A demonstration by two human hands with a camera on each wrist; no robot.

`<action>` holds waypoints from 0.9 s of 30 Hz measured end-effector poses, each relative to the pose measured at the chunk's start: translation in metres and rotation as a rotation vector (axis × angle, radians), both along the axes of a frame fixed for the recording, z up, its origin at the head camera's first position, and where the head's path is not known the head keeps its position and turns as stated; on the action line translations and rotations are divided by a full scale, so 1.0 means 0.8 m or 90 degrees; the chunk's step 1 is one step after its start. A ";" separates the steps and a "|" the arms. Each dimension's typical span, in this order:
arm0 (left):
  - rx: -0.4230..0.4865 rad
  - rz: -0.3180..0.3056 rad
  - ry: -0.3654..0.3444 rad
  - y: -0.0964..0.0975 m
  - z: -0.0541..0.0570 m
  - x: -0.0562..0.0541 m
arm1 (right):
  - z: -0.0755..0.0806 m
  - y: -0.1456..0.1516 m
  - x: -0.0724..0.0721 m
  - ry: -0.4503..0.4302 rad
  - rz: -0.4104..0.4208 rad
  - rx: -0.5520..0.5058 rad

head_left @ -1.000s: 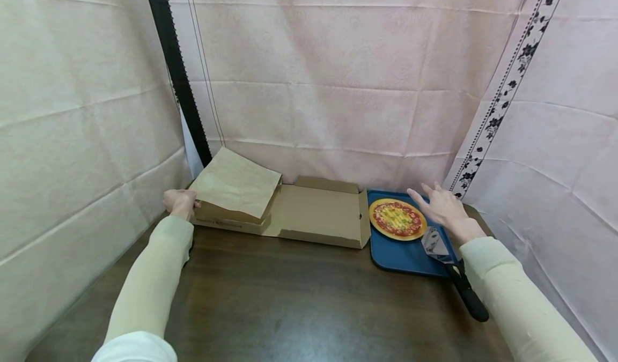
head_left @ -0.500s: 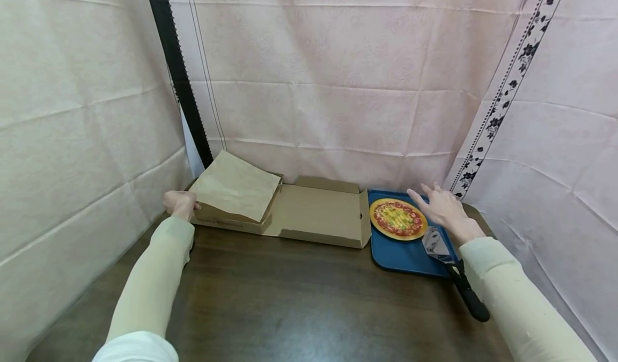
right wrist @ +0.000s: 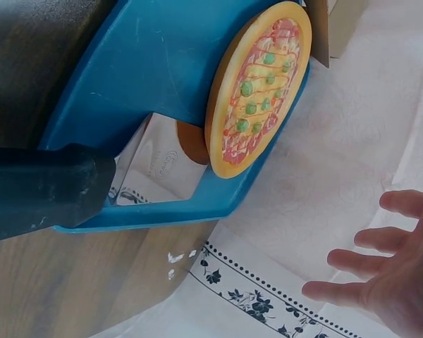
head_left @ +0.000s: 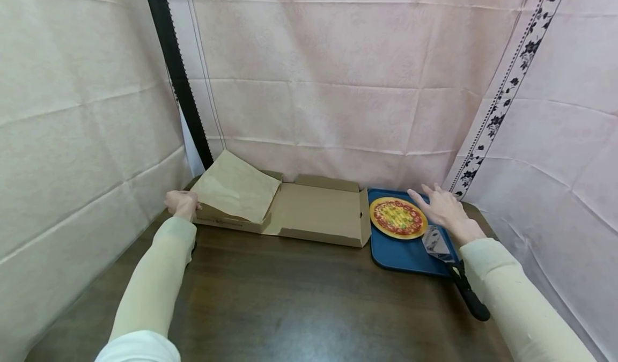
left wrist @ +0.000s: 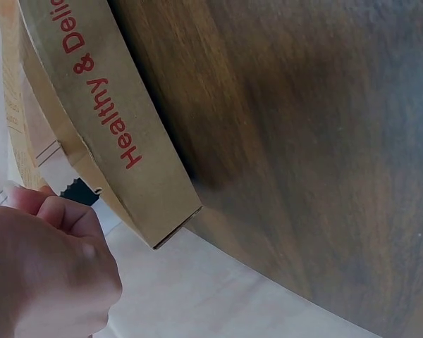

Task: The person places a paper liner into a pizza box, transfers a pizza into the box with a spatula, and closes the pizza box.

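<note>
A sheet of brown paper slopes over the left half of an open cardboard pizza box. My left hand pinches the sheet's left corner, beside the box's left end. In the left wrist view, the curled fingers are close to the box's wall with red lettering. My right hand, fingers spread and holding nothing, is over the right side of a blue tray. On that tray lies a pizza with a yellow rim, and a pizza server whose blade touches or overlaps its edge.
The server's black handle sticks out past the tray's front right corner. Light cloth hangs behind and at both sides. Brown wooden table stretches in front of the box.
The brown paper has sunk slightly toward the box, and my left hand has shifted a little to the right with it. My right hand, the pizza and the server stay in place.
</note>
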State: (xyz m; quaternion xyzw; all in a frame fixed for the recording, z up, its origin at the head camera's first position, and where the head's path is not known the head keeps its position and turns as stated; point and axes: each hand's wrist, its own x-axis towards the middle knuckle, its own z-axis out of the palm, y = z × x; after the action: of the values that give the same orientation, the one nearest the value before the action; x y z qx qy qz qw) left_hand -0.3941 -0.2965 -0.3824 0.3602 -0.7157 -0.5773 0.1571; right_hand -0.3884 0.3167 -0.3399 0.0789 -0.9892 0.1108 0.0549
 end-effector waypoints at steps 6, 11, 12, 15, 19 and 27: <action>-0.034 0.001 -0.010 0.004 -0.005 -0.003 | 0.000 0.001 -0.003 -0.002 -0.003 0.003; -0.043 0.010 -0.015 0.005 -0.007 -0.007 | 0.001 0.000 -0.004 -0.005 0.000 0.001; -0.046 0.011 -0.018 0.005 -0.008 -0.008 | 0.001 0.000 -0.004 -0.006 -0.001 0.000; -0.058 0.010 -0.025 0.006 -0.008 -0.008 | 0.001 -0.001 -0.003 -0.012 -0.004 -0.002; -0.094 -0.002 -0.042 0.008 -0.007 -0.005 | 0.000 0.000 -0.003 -0.022 -0.007 -0.002; -0.153 -0.037 -0.059 0.012 -0.006 -0.002 | 0.000 0.002 -0.001 -0.031 -0.005 -0.007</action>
State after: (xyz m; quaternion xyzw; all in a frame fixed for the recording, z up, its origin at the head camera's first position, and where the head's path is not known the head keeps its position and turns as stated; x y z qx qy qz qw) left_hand -0.3954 -0.2868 -0.3870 0.3442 -0.7965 -0.4742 0.1492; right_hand -0.3896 0.3184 -0.3402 0.0717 -0.9900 0.1175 0.0319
